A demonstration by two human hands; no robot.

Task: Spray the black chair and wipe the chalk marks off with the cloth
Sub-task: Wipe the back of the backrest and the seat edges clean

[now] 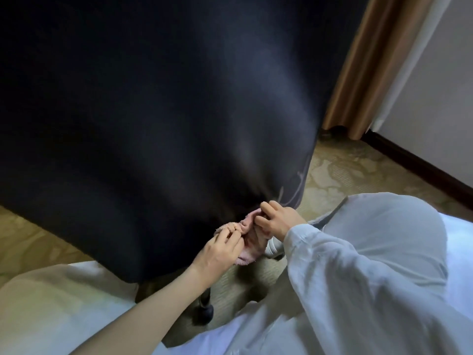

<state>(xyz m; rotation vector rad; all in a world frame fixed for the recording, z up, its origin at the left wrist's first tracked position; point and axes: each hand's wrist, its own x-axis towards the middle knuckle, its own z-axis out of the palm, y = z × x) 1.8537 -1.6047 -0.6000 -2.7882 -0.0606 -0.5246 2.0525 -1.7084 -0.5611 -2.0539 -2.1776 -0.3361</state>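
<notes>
In the head view, a patterned beige carpet (pixel 340 172) is seen, bounded by a tan curtain (pixel 358 73) and a white wall with a dark skirting board (pixel 419 165). Most of the frame is filled by the large black chair with smooth upholstery (pixel 153 111). Faint pale chalk marks (pixel 288 189) are visible near its lower right edge, so the wiping is judged unfinished there; elsewhere the blurred surface cannot be read. A crumpled pink terry cloth (pixel 252 240) is held against the chair's bottom edge. It is pinched by the curled fingers of the left hand (pixel 220 248) and of the right hand (pixel 279 221), apparently being regathered. No spray bottle can be identified, so it cannot be told whether spraying is done.
</notes>
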